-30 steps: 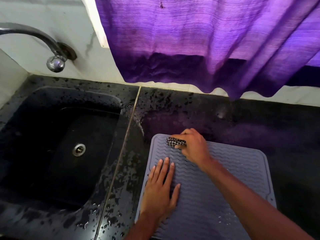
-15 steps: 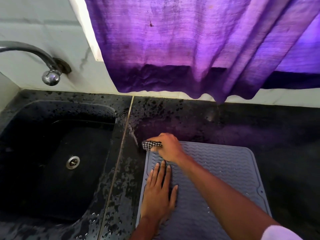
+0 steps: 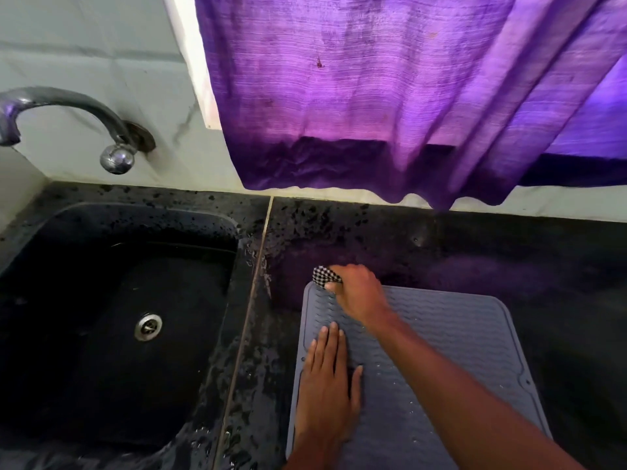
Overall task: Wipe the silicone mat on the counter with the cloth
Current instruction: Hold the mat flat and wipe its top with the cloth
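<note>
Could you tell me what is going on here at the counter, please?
A person is wiping a grey mat that lies on the wet black counter beside the sink. The right hand holds a bunched checkered cloth at the mat's far left corner, its grip closed round it. The left hand lies flat on the mat's left side, fingers straight.
</note>
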{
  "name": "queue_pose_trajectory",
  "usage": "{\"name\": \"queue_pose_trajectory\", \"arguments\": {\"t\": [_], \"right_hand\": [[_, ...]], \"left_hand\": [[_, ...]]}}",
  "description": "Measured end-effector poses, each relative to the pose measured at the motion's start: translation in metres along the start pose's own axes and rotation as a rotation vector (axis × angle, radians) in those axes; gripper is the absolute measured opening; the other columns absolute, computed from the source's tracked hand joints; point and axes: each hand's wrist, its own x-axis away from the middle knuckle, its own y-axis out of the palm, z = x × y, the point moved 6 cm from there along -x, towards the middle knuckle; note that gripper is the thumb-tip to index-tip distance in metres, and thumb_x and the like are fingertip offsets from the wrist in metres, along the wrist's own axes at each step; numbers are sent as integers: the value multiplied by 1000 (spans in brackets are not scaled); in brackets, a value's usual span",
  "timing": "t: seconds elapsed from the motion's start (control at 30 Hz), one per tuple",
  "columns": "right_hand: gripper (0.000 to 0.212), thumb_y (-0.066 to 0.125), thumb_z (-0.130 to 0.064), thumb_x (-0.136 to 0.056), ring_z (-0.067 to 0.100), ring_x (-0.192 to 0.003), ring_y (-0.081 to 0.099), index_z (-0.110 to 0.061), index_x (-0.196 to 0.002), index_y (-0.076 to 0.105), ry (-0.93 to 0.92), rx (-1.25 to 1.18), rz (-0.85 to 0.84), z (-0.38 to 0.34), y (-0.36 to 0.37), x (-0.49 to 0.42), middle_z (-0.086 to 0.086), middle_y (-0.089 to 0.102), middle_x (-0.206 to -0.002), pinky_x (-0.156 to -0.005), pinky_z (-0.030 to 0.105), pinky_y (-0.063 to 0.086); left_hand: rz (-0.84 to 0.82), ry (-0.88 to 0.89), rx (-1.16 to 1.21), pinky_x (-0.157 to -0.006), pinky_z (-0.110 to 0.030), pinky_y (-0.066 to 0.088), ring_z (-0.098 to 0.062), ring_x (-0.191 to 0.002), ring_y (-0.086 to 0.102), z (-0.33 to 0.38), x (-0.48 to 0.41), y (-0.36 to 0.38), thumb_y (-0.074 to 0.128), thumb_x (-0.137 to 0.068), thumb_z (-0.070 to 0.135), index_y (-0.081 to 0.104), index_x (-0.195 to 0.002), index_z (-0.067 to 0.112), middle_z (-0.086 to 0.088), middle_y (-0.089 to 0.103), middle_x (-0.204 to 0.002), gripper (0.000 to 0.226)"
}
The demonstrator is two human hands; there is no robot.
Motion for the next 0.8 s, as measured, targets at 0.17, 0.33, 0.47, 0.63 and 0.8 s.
{"name": "queue_pose_trajectory", "arguments": {"t": [0.17,0.33,0.47,0.63,0.8], "right_hand": [[28,62,-33,-90,29,-100,58,-24,-116,64,-124,85,-76,-20,5,2,8,65,-103,-80,37,47],[17,65,-33,-88,30,-96,63,-21,-99,69,-196,108,-197,-41,5,7,6,68,-94,-71,35,47],[18,65,-31,-86,32,-97,62,-23,-102,69,-224,107,-345,-43,11,23,8,69,-99,-77,38,50],[17,67,-26,-85,26,-92,65,-24,-102,67,-86,-135,-81,-15,-23,14,2,71,-94,-69,32,49],[26,70,-22,-85,13,-86,63,-15,-110,68,153,-533,465,34,-74,28,1,73,-96,-71,26,45]], "left_hand": [[26,7,33,-119,-38,22,-25,-146,40,2,1,-1,41,-99,43,49,-147,2,-12,44,-157,63],[14,-9,51,-120,-36,20,-26,-143,45,1,2,-2,41,-100,44,53,-144,1,-15,50,-152,62],[-7,-48,54,-120,-32,17,-28,-135,54,0,2,-5,41,-99,44,57,-140,2,-16,57,-144,61],[46,-3,79,-116,-39,28,-24,-145,41,0,2,-8,39,-101,40,51,-146,2,-11,46,-155,59],[124,-17,186,-117,-35,30,-24,-143,44,-5,-2,-11,43,-100,36,53,-145,3,-8,48,-154,56]]}}
